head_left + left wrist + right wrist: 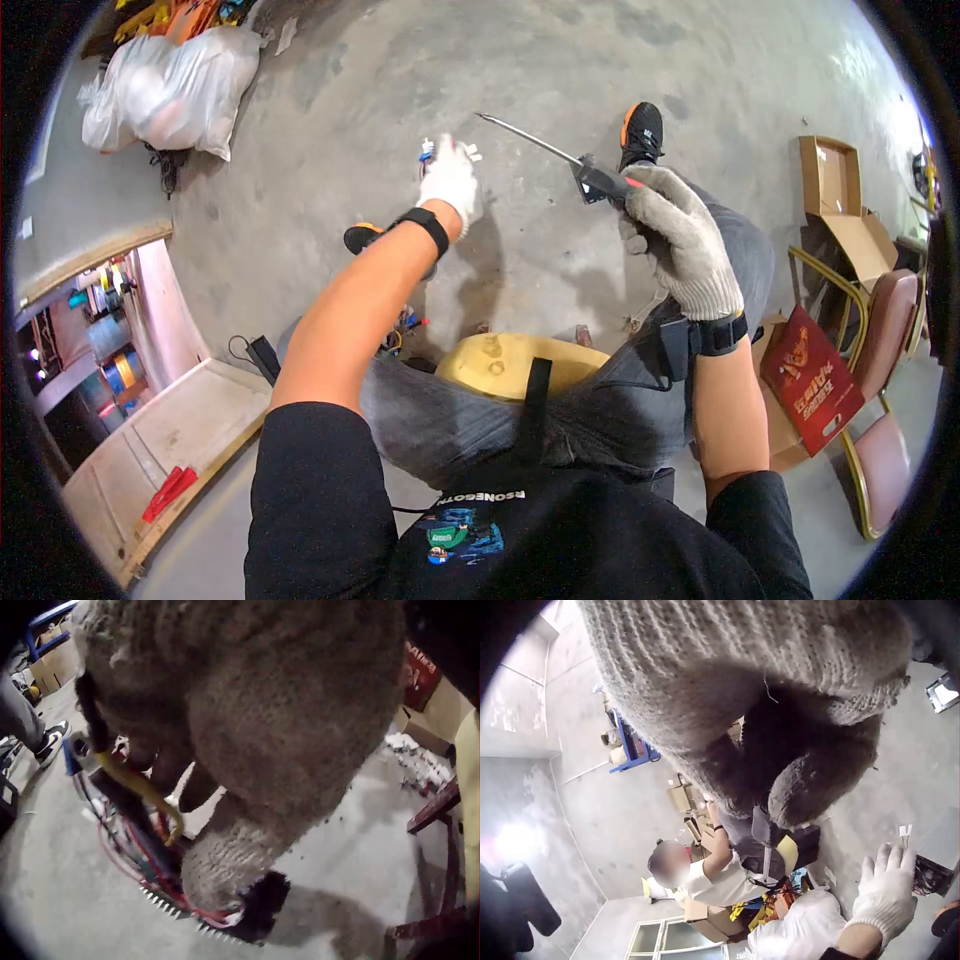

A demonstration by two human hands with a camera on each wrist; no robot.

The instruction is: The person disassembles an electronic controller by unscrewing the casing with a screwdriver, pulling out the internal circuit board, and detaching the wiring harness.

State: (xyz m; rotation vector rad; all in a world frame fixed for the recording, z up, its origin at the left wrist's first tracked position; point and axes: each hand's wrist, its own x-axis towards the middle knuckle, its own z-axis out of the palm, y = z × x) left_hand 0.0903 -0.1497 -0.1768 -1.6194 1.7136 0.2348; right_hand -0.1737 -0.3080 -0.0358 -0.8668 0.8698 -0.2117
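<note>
My gloved left hand [450, 188] reaches out over the floor. In the left wrist view its thumb and fingers grip a dark module with a toothed, finned edge [161, 901] and a bundle of coloured wires [124, 844]. White connectors stick out past the glove in the head view; the glove hides most of the module. My gloved right hand [680, 230] holds a screwdriver [540, 143] by its black and red handle. Its long metal shaft points up and left, with the tip apart from the left hand. In the right wrist view the curled right fingers [821, 780] hide the handle.
A yellow seat [510, 365] is between my legs. White plastic bags [185, 90] lie at the far left. Opened cardboard boxes [835, 180] and chairs [885, 335] stand at the right. A person in a white shirt [709, 874] is across the room.
</note>
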